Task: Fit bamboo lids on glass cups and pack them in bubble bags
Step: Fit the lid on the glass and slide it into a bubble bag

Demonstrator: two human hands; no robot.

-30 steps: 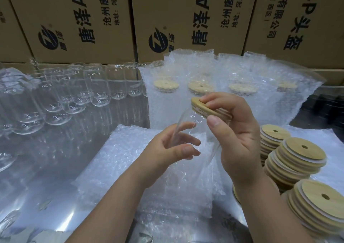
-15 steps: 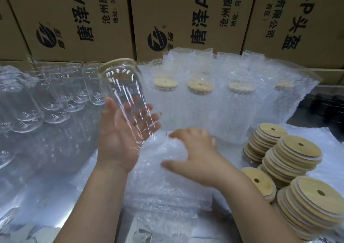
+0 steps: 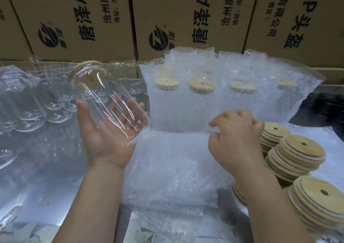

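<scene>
Glass shows clear in the head view: the glass cup [image 3: 104, 101] lies tilted across the upturned left hand [image 3: 104, 140], whose fingers are nearly straight beneath it. Its bamboo lid [image 3: 81, 66] points away, likely so the base enters a bag first. The right hand [image 3: 236, 136] curls over the far edge of the top bubble bag [image 3: 173, 164] stacked on the tabletop [image 3: 37, 177], pinching it, probably to open its mouth.

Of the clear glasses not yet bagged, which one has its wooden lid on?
The glass cup lying tilted on the left hand, on its open palm, bamboo lid at its far end. The cups standing behind it show no lids.
</scene>
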